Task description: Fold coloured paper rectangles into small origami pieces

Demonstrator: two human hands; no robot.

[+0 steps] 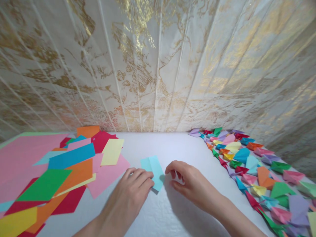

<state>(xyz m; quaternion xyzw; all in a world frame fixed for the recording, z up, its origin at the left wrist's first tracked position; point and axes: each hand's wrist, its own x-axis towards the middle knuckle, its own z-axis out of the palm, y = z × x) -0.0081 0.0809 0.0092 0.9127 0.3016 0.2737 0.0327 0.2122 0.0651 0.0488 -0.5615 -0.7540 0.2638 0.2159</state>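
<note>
A small light blue sheet of paper [158,176] lies on the white table in front of me, with a crease running down its length. My left hand [137,184] rests over its left side, fingers bent together and holding it down; the thumb is hidden. Just right of the sheet hovers my right hand [189,182], its fingers curled and its thumb apart from them. Nothing shows between those fingers, and they appear clear of the paper. The right hand's shadow falls on the table below it.
On the left, loose coloured sheets overlap, among them a green one [45,185] and a pale yellow one [112,152]. Rows of folded paper pieces, such as an orange one [265,177], cover the right side. Behind the table stands a gold-patterned wall covering [148,82].
</note>
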